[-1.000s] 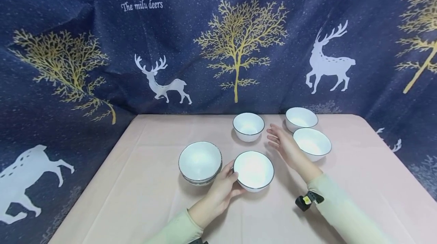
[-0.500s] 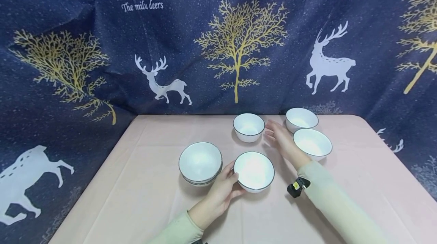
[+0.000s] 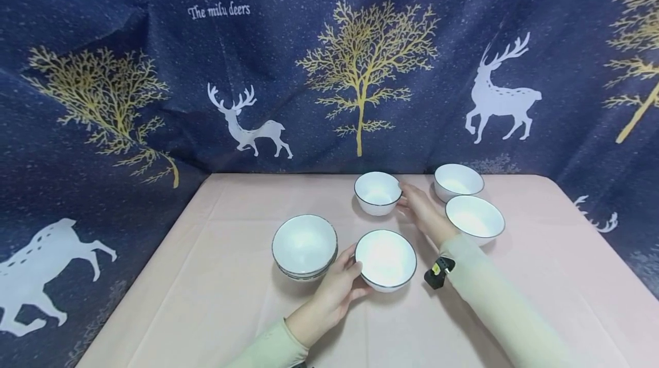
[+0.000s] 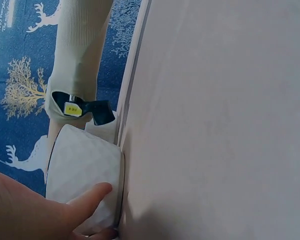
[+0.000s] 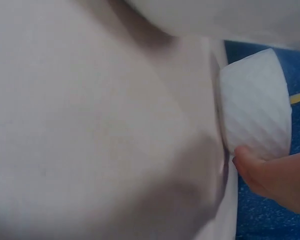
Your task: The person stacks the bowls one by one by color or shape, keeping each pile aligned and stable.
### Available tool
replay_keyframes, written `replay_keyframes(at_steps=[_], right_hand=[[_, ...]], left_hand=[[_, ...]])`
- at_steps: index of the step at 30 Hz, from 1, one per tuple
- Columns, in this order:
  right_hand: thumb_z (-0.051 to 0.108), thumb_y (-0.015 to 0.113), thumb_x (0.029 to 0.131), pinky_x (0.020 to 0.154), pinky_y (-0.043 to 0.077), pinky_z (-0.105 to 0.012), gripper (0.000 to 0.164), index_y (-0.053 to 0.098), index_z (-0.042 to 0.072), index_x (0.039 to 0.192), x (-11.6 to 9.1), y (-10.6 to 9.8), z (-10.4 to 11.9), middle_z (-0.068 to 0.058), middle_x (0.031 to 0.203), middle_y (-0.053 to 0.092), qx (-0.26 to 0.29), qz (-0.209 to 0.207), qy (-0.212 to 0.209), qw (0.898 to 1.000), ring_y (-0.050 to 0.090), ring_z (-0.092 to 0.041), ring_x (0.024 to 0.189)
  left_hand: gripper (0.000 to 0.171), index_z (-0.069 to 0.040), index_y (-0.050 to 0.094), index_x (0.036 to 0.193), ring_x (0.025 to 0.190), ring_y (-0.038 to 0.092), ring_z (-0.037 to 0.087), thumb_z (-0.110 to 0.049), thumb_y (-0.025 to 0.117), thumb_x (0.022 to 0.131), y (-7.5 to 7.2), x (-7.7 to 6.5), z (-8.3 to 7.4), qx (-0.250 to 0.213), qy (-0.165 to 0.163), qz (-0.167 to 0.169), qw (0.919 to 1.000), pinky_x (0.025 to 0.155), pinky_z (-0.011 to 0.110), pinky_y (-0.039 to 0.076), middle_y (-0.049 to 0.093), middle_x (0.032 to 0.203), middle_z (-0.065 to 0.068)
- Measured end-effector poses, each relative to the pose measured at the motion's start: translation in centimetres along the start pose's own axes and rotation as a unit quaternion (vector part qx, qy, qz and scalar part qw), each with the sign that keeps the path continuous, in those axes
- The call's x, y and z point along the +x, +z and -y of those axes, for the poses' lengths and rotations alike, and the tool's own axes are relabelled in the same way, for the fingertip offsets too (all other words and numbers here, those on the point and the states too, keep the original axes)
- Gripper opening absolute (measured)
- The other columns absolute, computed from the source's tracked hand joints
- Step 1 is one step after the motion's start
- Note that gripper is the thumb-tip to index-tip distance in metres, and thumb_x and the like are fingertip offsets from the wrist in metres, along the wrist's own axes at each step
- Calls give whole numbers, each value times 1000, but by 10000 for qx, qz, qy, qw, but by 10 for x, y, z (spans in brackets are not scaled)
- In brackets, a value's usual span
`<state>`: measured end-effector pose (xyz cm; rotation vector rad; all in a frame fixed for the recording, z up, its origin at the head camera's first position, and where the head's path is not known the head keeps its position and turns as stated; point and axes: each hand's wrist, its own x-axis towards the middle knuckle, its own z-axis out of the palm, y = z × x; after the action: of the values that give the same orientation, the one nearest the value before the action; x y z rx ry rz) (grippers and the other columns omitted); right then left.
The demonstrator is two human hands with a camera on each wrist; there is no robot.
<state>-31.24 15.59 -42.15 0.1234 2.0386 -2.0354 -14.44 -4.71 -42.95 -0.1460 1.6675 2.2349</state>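
In the head view, my left hand [image 3: 337, 288] grips the left side of a white dark-rimmed bowl [image 3: 386, 259], thumb at its rim and fingers lower on its side. The left wrist view shows this bowl's faceted outer wall [image 4: 82, 165], with a finger across it. My right hand [image 3: 422, 210] holds the right edge of another white bowl [image 3: 377, 192] farther back. Its fingers meet that bowl's textured side [image 5: 257, 105] in the right wrist view; part of the grip is hidden. A stack of matching bowls [image 3: 304, 245] stands just left of my left hand.
Two more white bowls stand at the back right: one [image 3: 458, 180] near the table's far edge, the other [image 3: 476, 218] beside my right wrist. A pale pink cloth [image 3: 216, 276] covers the table. A dark blue curtain [image 3: 319, 127] with deer and trees hangs behind.
My right hand has moved left from beside the rear bowl to its right rim and now takes hold there. The left hand keeps its grip, and its bowl stays in place.
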Motion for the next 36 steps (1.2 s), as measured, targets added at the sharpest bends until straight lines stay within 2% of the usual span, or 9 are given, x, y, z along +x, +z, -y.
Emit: replay_keyframes(at_steps=[6,20,28,36], right_hand=[[29,29,106,112,36,-35,58,11,0,153,10,-2,-4,-19,155,24,-177,-99,184,9996,34,-31,139],[23,34,106,109,39,-31,57,12,-2,152,20,-3,-7,-21,154,27,150,-121,431,9989,35,-29,139],[23,36,105,111,36,-32,61,8,-4,152,18,-4,-10,-22,154,25,98,-10,353,9993,31,-30,141],[25,39,105,111,37,-32,60,14,-1,152,17,-2,-9,-21,153,29,60,-59,286,9996,35,-30,139]], left_hand=[[56,-6,20,152,140,21,46,-10,41,101,1,-1,-1,-21,-35,-42,10000,94,50,51,8,156,28],[56,-8,22,153,140,20,46,-9,42,100,1,-1,-1,-43,-84,-154,9998,93,50,52,6,157,27],[56,-7,20,153,141,19,45,-12,41,101,0,-3,-1,-90,-90,-11,9999,95,49,51,7,156,27],[56,-6,20,153,140,19,46,-11,41,101,1,-2,-1,-97,-76,-36,9999,94,49,52,7,156,28]])
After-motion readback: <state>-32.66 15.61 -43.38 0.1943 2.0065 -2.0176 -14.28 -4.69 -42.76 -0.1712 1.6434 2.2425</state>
